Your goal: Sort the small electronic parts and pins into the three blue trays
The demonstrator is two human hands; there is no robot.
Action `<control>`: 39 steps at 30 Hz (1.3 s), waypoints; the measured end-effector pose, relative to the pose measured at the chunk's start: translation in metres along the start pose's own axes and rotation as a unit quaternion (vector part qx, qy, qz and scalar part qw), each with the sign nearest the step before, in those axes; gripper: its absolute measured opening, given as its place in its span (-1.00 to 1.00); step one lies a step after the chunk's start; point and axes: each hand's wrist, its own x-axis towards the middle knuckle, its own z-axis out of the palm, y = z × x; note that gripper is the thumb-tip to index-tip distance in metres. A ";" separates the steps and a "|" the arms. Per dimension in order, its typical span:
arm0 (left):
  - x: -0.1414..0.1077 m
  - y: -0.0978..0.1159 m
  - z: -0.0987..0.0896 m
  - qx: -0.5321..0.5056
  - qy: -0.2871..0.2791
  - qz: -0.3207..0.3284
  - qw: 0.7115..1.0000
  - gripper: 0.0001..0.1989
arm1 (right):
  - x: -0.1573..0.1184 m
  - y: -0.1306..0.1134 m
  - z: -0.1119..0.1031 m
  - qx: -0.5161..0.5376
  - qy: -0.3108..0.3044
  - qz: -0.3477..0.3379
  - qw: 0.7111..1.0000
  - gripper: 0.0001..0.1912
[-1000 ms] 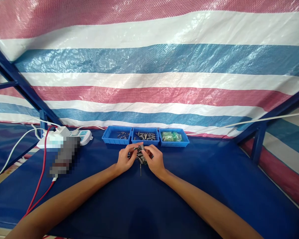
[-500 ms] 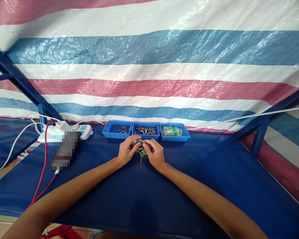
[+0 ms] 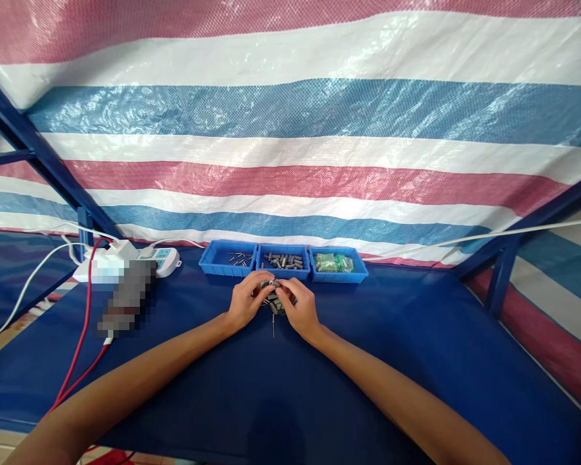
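My left hand point(image 3: 244, 301) and my right hand point(image 3: 301, 307) meet over a small pile of grey metal pieces point(image 3: 274, 303) on the blue table. Between the fingertips of both hands is a small grey cylinder-like piece point(image 3: 271, 283), partly covered by the fingers. Both hands are closed in a pinch around it. One thin metal pin point(image 3: 273, 326) sticks out from the near side of the pile. Part of the pile is hidden behind the fingers.
Behind the hands stand three blue bins: the left point(image 3: 213, 265) with thin pins, the middle point(image 3: 261, 270) with grey cylinders, the right point(image 3: 339, 277) with green-and-clear packets. At left lie a white power strip point(image 3: 169, 261), a blurred dark object point(image 3: 128, 297) and a red cable point(image 3: 84, 323).
The whole view has shifted slightly, so the table and bins sit a little lower. Both hands stay together over the pile, with only a slight change in finger position.
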 end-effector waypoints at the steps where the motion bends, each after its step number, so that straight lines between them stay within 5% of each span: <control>1: 0.000 0.000 0.000 0.000 0.000 -0.001 1.000 -0.82 | 0.000 0.000 0.000 0.000 -0.001 -0.002 1.000 -0.75; 7: 0.000 0.000 -0.001 0.002 -0.009 -0.013 1.000 -0.80 | -0.001 -0.002 0.000 0.007 0.007 0.000 1.000 -0.78; 11: -0.002 -0.001 0.001 -0.012 -0.003 -0.044 0.999 -0.79 | 0.004 0.000 -0.001 0.052 0.047 0.069 0.995 -0.75; 16: -0.004 -0.003 0.004 -0.005 0.022 -0.058 0.998 -0.87 | 0.018 0.008 -0.003 0.202 0.089 0.208 0.953 -0.67; 21: -0.005 -0.004 0.005 0.002 0.022 -0.047 0.999 -0.89 | 0.031 0.012 -0.008 0.308 0.072 0.285 0.905 -0.64; 24: -0.005 -0.004 0.005 0.001 0.033 -0.045 0.998 -0.89 | 0.037 0.010 -0.014 0.316 0.049 0.297 0.900 -0.62; 27: -0.006 -0.004 0.004 -0.008 0.045 -0.044 0.998 -0.89 | 0.040 0.001 -0.022 0.217 0.026 0.243 0.945 -0.68; 30: -0.006 -0.004 0.003 -0.021 0.060 -0.044 0.997 -0.89 | 0.036 -0.015 -0.028 -0.002 -0.102 0.107 0.989 -0.78; 34: -0.006 -0.006 0.002 -0.037 0.066 -0.063 0.995 -0.86 | 0.017 -0.038 -0.023 -0.244 -0.292 0.023 0.924 -0.79; 39: -0.006 -0.006 0.001 -0.041 0.060 -0.054 0.996 -0.87 | -0.006 -0.053 -0.010 -0.361 -0.356 -0.037 0.861 -0.83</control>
